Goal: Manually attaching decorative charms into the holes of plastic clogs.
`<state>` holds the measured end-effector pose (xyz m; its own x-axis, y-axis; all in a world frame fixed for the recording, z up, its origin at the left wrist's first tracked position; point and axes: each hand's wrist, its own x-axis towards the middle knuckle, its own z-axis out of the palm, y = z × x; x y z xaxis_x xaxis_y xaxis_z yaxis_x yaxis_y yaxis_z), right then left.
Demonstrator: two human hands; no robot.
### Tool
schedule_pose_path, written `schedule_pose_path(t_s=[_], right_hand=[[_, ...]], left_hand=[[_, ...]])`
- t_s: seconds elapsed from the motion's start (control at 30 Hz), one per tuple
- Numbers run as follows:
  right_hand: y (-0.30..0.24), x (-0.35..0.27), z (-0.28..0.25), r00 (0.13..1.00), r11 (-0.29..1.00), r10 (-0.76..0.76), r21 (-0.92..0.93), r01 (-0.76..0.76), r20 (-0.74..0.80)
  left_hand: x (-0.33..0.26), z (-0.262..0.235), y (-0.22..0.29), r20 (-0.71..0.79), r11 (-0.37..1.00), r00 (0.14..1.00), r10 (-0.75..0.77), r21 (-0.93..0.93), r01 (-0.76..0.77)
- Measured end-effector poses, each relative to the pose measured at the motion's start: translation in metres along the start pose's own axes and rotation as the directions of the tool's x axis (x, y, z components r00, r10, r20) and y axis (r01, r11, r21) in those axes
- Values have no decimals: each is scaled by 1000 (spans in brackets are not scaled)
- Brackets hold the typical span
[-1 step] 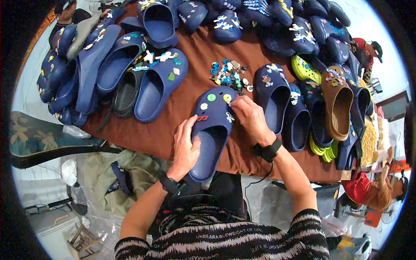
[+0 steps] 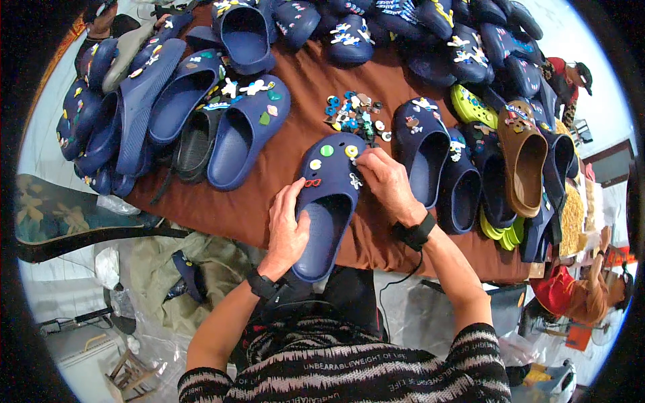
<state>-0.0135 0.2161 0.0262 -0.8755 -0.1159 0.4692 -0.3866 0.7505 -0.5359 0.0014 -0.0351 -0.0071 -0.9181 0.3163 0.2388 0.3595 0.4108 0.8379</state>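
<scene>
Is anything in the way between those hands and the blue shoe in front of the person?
Nothing visible. The left hand holds the shoe by its left side; the right hand is at its right edge, beside a yellow-ringed charm. The loose charms lie beyond the toe, not between.

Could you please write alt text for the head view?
A person's left hand holds a charm-decorated navy clog partly over a brown cloth, right hand at its right side. Loose charms lie beyond, with clogs either side.

Matt rubbery clog (image 2: 324, 232), glossy plastic charms (image 2: 327, 150), matt brown tablecloth (image 2: 306, 84)
</scene>
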Motion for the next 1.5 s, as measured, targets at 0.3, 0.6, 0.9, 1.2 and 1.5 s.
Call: schedule_pose_path(t_s=[0.3,0.6,0.9,1.2,1.5], right_hand=[[-6,-1,-4,996,994,86,68,-88,27],[-14,-7,-8,994,985,-79,-145,90,77],[-3,1,-19,978,984,-101,-123,125,182],[2,26,-26,916,969,-223,-25,245,334],[-4,25,-14,970,996,33,-83,-14,241]], left_hand=[[1,1,-1,2,1000,1000,-9,-10,9],[1,0,0,3,1000,1000,-6,8,6],[1,0,-1,11,999,1000,12,44,-13],[2,-1,1,-3,997,1000,26,69,-25],[1,-1,0,23,998,1000,-2,57,0]])
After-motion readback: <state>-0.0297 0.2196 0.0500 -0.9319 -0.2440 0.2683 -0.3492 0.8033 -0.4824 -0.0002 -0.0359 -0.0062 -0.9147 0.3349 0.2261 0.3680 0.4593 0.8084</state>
